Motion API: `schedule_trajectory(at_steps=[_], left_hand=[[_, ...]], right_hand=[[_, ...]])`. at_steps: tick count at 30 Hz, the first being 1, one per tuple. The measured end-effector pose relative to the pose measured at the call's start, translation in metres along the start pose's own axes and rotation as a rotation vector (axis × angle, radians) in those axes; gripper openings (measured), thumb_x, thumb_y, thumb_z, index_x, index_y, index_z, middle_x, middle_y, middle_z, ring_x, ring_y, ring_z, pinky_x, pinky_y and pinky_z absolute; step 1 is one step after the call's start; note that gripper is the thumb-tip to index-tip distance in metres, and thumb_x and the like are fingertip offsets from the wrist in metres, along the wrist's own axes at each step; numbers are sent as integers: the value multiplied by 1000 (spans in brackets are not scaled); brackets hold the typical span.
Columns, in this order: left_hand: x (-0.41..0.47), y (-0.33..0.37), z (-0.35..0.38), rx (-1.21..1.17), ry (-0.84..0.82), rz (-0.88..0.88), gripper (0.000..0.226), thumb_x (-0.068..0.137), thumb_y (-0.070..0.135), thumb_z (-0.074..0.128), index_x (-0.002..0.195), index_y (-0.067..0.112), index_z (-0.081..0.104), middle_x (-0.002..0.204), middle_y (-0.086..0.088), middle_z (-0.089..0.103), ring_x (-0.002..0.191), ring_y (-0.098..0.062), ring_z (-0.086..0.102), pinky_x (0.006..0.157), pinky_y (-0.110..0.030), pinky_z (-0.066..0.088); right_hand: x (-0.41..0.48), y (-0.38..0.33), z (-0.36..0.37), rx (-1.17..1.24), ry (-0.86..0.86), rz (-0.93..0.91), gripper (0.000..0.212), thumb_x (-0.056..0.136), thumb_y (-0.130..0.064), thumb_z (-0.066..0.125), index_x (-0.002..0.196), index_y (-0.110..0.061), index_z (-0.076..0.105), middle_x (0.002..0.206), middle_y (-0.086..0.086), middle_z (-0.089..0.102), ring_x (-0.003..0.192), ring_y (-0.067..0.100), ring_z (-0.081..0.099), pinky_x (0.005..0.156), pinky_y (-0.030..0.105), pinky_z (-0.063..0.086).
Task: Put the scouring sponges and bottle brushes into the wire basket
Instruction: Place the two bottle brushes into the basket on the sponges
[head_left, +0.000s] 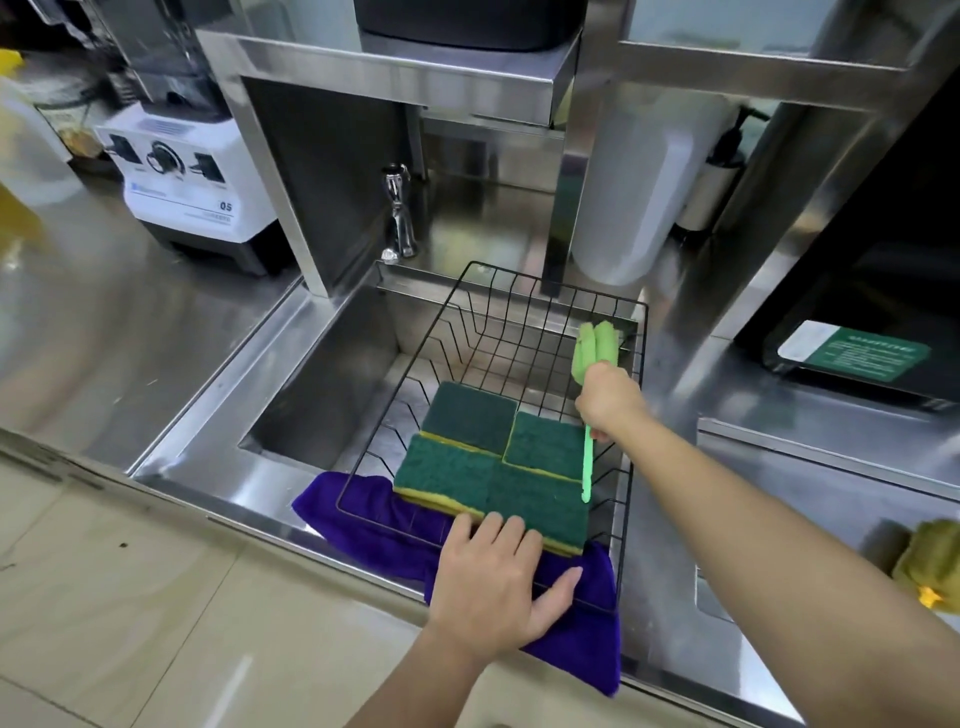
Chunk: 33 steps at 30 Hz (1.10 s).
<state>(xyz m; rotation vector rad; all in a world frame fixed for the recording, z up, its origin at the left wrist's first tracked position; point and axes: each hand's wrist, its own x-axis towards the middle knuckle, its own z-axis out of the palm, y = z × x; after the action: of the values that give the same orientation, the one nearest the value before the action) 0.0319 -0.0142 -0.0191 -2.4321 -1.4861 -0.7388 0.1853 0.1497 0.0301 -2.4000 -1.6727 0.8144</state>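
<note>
A black wire basket sits over the steel sink, its near edge resting on a purple cloth. Several green-and-yellow scouring sponges lie flat inside it, packed side by side. My left hand rests on the basket's near rim, fingertips touching the nearest sponge, thumb spread over the cloth. My right hand grips a light green bottle brush just below its foam head, held over the basket's right side; the thin handle points down toward me.
The sink is sunk in a steel counter. A chrome tap stands behind it. A white blender base is at the back left. A purple cloth hangs over the front edge. A yellow-green brush head lies at far right.
</note>
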Motion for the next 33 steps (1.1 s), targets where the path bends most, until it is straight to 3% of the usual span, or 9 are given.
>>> schedule_trajectory(at_steps=[2,6,7,12,15,18,23,28,33], left_hand=[[0,0,0,18,-2,1,46,86,53,51,60,15,55,59,0,52,58,-21,49,61,-35,40],[1,0,0,29,-11,11,46,87,52,49,61,15,54,60,0,51,58,-22,48,63,-35,34],[1,-1,-1,31,-17,13,46,87,52,48,61,15,54,60,0,51,59,-22,48,63,-35,33],[1,0,-1,27,-45,10,46,88,52,47,62,14,55,60,-1,52,59,-22,49,61,-36,36],[2,-1,-2,32,-53,18,47,89,52,45,62,14,54,60,-2,52,58,-23,49,60,-36,35],[2,-1,-4,28,-80,38,48,90,51,44,63,13,56,60,-2,53,59,-24,51,58,-36,38],[6,1,-10,-2,-134,40,48,89,52,44,68,12,59,62,-3,57,60,-27,54,58,-37,44],[20,37,-9,-58,-206,110,53,85,58,42,83,9,63,68,-3,62,62,-26,58,60,-37,47],[24,62,-1,-55,-257,83,45,82,54,43,72,11,49,54,-5,54,50,-28,54,44,-33,42]], right_hand=[[-1,1,0,-38,-8,-14,31,84,7,44,114,7,51,108,25,58,91,41,63,63,42,57],[-3,3,-3,-39,-49,-35,26,84,7,44,108,9,55,97,22,54,86,41,64,44,36,51],[-4,3,-4,-17,-46,-43,24,85,3,46,106,9,56,99,24,57,86,41,65,46,36,51],[-9,10,-9,114,59,-71,21,86,-15,51,99,-1,58,108,26,63,93,41,65,79,40,55],[-12,18,-16,223,49,-113,24,86,-20,52,100,-3,60,97,21,64,82,39,67,72,45,57],[-20,32,-25,292,27,-186,15,87,-24,56,90,-10,61,81,10,64,60,28,65,57,36,54],[-34,72,-44,198,189,-149,18,87,-23,53,93,-8,61,95,15,68,84,33,63,77,36,51],[-58,131,-63,15,343,56,21,88,-20,44,99,-6,56,107,19,62,96,39,58,70,34,39],[-94,193,-77,-51,516,209,25,90,-15,41,107,-1,51,118,21,56,109,39,54,82,42,44]])
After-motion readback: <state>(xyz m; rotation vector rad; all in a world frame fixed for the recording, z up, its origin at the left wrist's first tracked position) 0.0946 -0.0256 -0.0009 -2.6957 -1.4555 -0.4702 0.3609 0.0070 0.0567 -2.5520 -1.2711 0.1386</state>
